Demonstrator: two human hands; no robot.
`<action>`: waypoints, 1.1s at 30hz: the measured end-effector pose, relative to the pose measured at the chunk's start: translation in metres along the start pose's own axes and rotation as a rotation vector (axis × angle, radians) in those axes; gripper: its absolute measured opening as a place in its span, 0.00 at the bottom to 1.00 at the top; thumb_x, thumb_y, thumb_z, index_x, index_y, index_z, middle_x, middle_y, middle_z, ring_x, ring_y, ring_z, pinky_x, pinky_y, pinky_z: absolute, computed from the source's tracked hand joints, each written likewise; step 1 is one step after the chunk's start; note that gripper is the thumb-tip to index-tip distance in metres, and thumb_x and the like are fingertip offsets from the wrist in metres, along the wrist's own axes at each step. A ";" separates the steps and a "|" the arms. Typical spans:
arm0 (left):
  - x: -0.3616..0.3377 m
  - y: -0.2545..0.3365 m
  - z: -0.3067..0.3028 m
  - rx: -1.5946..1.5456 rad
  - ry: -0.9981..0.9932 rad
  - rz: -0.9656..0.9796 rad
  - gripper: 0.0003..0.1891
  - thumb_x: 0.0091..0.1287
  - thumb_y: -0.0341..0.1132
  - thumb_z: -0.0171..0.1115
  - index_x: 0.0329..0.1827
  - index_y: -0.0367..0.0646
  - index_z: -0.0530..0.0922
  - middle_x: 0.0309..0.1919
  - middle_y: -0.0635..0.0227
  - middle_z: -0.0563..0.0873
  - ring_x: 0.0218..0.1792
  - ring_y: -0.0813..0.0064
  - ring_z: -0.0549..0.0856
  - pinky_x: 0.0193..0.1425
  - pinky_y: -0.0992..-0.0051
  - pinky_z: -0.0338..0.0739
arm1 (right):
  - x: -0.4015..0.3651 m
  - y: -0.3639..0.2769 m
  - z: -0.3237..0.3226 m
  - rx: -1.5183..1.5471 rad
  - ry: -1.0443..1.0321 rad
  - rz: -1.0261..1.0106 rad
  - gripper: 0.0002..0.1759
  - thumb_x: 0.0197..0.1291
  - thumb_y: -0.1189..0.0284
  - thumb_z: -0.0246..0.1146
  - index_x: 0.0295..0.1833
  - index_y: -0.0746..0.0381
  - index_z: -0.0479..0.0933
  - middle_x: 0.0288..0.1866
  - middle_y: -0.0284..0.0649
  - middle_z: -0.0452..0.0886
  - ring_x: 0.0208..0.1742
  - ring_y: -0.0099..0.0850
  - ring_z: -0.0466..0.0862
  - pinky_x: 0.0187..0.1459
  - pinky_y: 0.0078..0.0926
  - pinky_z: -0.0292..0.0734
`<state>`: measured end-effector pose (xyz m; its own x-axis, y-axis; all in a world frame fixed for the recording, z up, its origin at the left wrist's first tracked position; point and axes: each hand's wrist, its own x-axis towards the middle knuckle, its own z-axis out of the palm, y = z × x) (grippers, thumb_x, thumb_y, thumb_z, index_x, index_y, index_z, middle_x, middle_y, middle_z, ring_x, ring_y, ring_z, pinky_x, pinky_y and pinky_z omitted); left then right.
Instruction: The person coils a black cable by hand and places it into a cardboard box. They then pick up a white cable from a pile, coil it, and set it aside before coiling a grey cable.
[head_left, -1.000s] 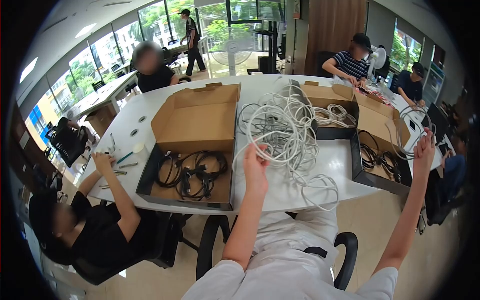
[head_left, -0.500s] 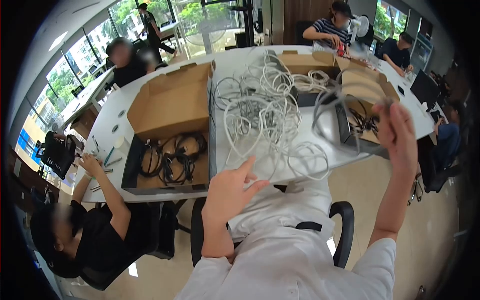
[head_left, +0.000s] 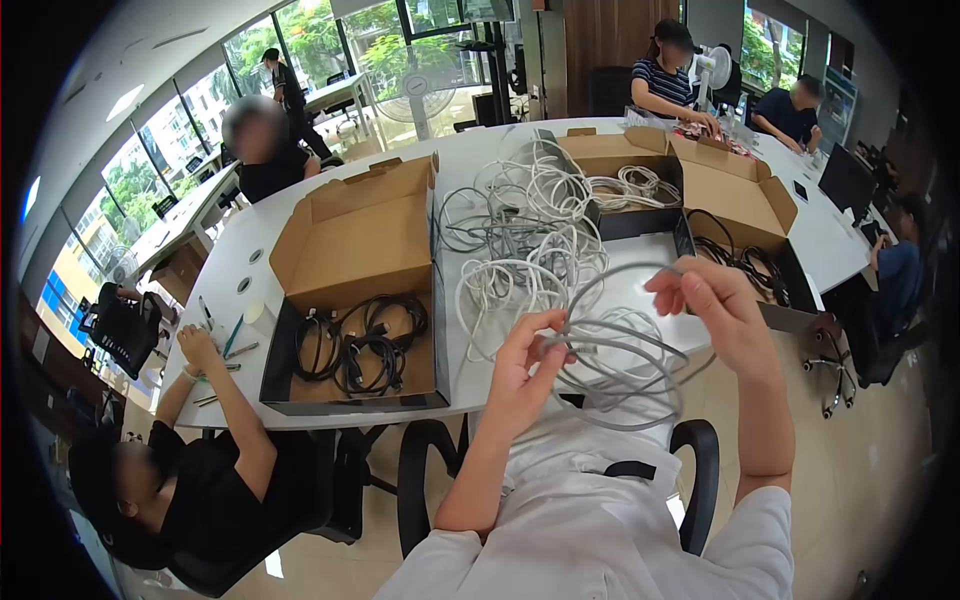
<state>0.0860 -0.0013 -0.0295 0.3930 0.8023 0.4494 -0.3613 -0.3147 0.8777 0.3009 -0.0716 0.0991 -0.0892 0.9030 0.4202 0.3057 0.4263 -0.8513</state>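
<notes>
A loosely coiled grey cable (head_left: 625,405) hangs between my two hands, over my lap and the table's front edge. My left hand (head_left: 530,368) pinches the coil at its left side. At the upper right of the loops, my right hand (head_left: 715,310) has its fingers curled round a strand of the same cable. Just beyond lies a tangled pile of white and grey cables (head_left: 545,230). Left of the pile, an open cardboard box (head_left: 350,235) contains several black cables (head_left: 365,345).
Behind the pile, one open box (head_left: 625,150) holds white cables (head_left: 635,188); another (head_left: 735,185), at right, holds black cables (head_left: 745,265). A co-worker's hands (head_left: 197,350) rest near pens at the left. Other people sit around the table (head_left: 480,145). Chair armrests flank me.
The grey cable has come down from the right to in front of me. My left hand has moved right and closed on it; my right hand has moved left and lower.
</notes>
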 end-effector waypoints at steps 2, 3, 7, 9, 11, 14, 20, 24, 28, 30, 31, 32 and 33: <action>0.001 -0.006 -0.005 -0.090 0.078 0.018 0.16 0.72 0.31 0.52 0.61 0.37 0.70 0.50 0.63 0.78 0.45 0.72 0.83 0.49 0.72 0.79 | 0.002 0.009 -0.011 0.105 0.139 -0.059 0.20 0.73 0.62 0.49 0.38 0.67 0.77 0.28 0.33 0.77 0.31 0.21 0.74 0.36 0.20 0.69; 0.002 -0.007 -0.009 -0.085 0.125 0.049 0.14 0.74 0.32 0.50 0.59 0.38 0.72 0.51 0.62 0.79 0.44 0.72 0.83 0.48 0.74 0.79 | 0.004 0.013 -0.016 0.158 0.207 -0.087 0.21 0.73 0.61 0.49 0.36 0.66 0.76 0.27 0.33 0.76 0.30 0.20 0.74 0.35 0.20 0.68; 0.007 0.009 -0.020 -0.177 0.416 0.055 0.15 0.77 0.39 0.46 0.55 0.38 0.74 0.52 0.59 0.81 0.46 0.69 0.85 0.48 0.74 0.80 | 0.010 0.016 -0.039 0.467 0.481 -0.169 0.20 0.75 0.60 0.47 0.30 0.59 0.66 0.23 0.28 0.63 0.24 0.18 0.67 0.27 0.19 0.59; 0.007 0.011 -0.026 -0.308 0.480 0.075 0.12 0.76 0.40 0.46 0.51 0.42 0.73 0.55 0.57 0.79 0.46 0.61 0.85 0.47 0.69 0.82 | 0.014 0.018 -0.042 0.552 0.577 -0.166 0.16 0.75 0.61 0.46 0.32 0.57 0.65 0.25 0.26 0.59 0.22 0.18 0.61 0.27 0.18 0.57; 0.007 0.017 -0.032 -0.454 0.484 0.066 0.11 0.76 0.40 0.46 0.49 0.44 0.73 0.56 0.58 0.79 0.47 0.60 0.85 0.47 0.69 0.82 | 0.016 0.027 -0.050 0.623 0.611 -0.185 0.15 0.75 0.62 0.47 0.34 0.56 0.65 0.25 0.26 0.59 0.21 0.18 0.59 0.27 0.18 0.56; 0.008 0.009 -0.040 -0.656 0.383 0.044 0.15 0.74 0.48 0.49 0.47 0.46 0.73 0.53 0.61 0.80 0.50 0.59 0.82 0.48 0.63 0.79 | 0.018 0.040 -0.059 0.749 0.630 -0.157 0.13 0.75 0.63 0.46 0.35 0.56 0.65 0.26 0.26 0.59 0.21 0.17 0.57 0.27 0.19 0.56; 0.004 0.027 -0.041 -0.782 0.284 -0.008 0.25 0.72 0.59 0.45 0.53 0.46 0.73 0.54 0.57 0.78 0.43 0.60 0.80 0.39 0.65 0.75 | 0.035 0.062 -0.071 0.917 0.636 -0.048 0.12 0.73 0.64 0.46 0.34 0.55 0.65 0.19 0.25 0.56 0.16 0.17 0.54 0.21 0.17 0.52; 0.002 0.028 -0.061 -0.921 -0.090 -0.123 0.28 0.73 0.59 0.41 0.59 0.45 0.71 0.57 0.48 0.75 0.23 0.67 0.76 0.23 0.73 0.68 | 0.044 0.083 -0.078 0.760 0.687 0.003 0.13 0.74 0.63 0.45 0.35 0.55 0.67 0.15 0.24 0.52 0.12 0.17 0.50 0.17 0.18 0.49; -0.005 0.033 -0.070 -0.846 0.081 -0.224 0.23 0.75 0.50 0.41 0.62 0.44 0.70 0.63 0.43 0.71 0.15 0.81 0.66 0.16 0.81 0.62 | 0.051 0.105 -0.086 0.603 0.758 0.009 0.14 0.74 0.62 0.45 0.34 0.54 0.68 0.14 0.23 0.51 0.11 0.16 0.49 0.17 0.18 0.46; -0.006 0.041 -0.076 -0.740 0.138 -0.185 0.21 0.75 0.48 0.42 0.60 0.44 0.70 0.61 0.47 0.73 0.14 0.85 0.63 0.16 0.84 0.60 | 0.051 0.117 -0.096 0.504 0.772 0.038 0.15 0.73 0.62 0.46 0.33 0.56 0.68 0.14 0.24 0.54 0.12 0.17 0.52 0.17 0.19 0.50; -0.007 0.045 -0.077 -0.687 0.167 -0.167 0.19 0.75 0.47 0.42 0.59 0.44 0.70 0.61 0.48 0.74 0.14 0.87 0.61 0.16 0.86 0.60 | 0.049 0.126 -0.104 0.440 0.755 0.062 0.16 0.73 0.62 0.46 0.33 0.57 0.69 0.14 0.26 0.57 0.12 0.18 0.56 0.18 0.20 0.54; -0.006 0.050 -0.073 -0.640 0.215 -0.113 0.15 0.74 0.39 0.46 0.59 0.44 0.70 0.61 0.51 0.75 0.13 0.90 0.59 0.16 0.89 0.57 | 0.047 0.136 -0.113 0.376 0.738 0.086 0.16 0.72 0.62 0.47 0.32 0.59 0.69 0.14 0.28 0.60 0.13 0.20 0.60 0.19 0.21 0.57; -0.006 0.051 -0.071 -0.598 0.288 -0.069 0.14 0.73 0.36 0.48 0.59 0.44 0.70 0.59 0.53 0.76 0.13 0.90 0.59 0.16 0.88 0.57 | 0.048 0.159 -0.122 0.061 0.669 0.053 0.16 0.71 0.62 0.49 0.32 0.61 0.70 0.16 0.31 0.64 0.16 0.23 0.64 0.22 0.24 0.61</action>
<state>0.0049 0.0140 0.0011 0.2206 0.9399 0.2605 -0.7830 0.0113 0.6220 0.4612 0.0335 0.0221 0.5367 0.7041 0.4650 0.2377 0.4025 -0.8840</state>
